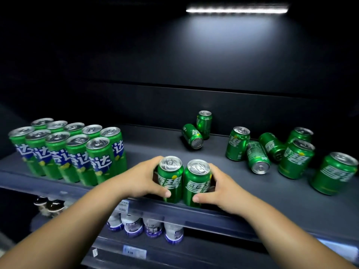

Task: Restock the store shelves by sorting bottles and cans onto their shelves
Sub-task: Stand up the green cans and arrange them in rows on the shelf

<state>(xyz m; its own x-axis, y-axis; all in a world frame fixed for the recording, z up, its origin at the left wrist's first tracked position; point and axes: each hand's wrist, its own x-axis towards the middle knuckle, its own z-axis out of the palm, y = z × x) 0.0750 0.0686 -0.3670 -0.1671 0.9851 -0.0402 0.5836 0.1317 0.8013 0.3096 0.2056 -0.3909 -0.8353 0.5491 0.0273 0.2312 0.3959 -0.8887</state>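
Two short green soda cans stand upright side by side at the front edge of the dark shelf (272, 200). My left hand (139, 179) wraps the left can (170, 178) from its left side. My right hand (223, 191) wraps the right can (197, 182) from its right side. The two cans touch each other. Tall green cans with blue-and-white labels (77, 152) stand in two neat rows at the shelf's left.
Loose short green cans (272, 150) lie and stand scattered at the right, one (335, 172) near the front right. Two more (198, 129) sit at the back, one tipped over. White bottles (143, 226) fill the lower shelf. A light strip (237, 9) glows overhead.
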